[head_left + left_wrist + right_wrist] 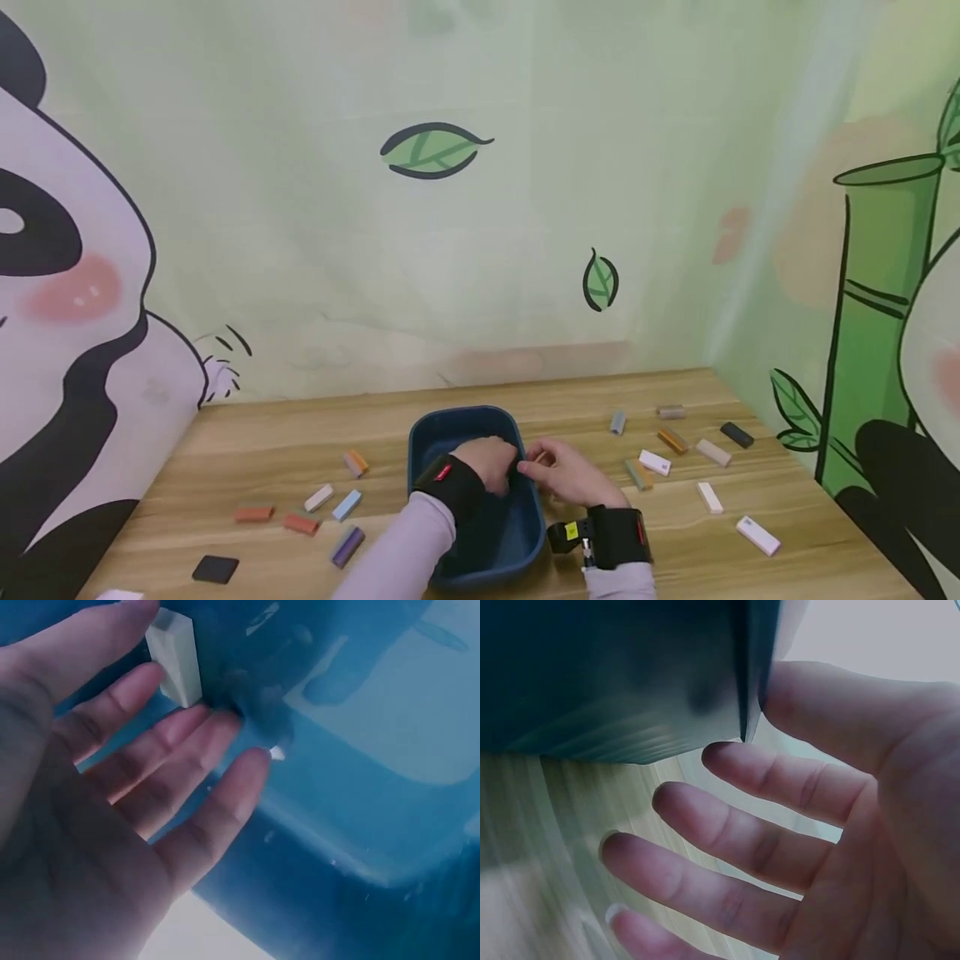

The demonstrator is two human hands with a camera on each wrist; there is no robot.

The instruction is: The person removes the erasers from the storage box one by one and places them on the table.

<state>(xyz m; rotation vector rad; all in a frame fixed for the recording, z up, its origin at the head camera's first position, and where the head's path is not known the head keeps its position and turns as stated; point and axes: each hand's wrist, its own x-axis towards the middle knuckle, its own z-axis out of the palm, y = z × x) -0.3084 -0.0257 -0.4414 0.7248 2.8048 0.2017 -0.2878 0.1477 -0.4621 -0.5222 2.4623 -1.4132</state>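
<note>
A deep blue plastic bin (517,529) stands on the wooden table in the head view. My left hand (491,462) reaches down inside it. In the left wrist view a small white block (178,660) is pinched at the tips of the thumb and index finger, while the other fingers extend near the bin's wall. The head view hides this block behind the hand. My right hand (573,477) is at the bin's right rim. Its thumb and index finger pinch the rim in the right wrist view, with the other fingers spread below, outside the bin wall (630,682).
Left of the bin lie several small blocks, among them a red one (301,523), a light blue one (347,505) and a purple one (348,547), plus a black flat piece (215,569). Several more, including a white block (758,535), lie to the right. A printed curtain (525,208) hangs behind.
</note>
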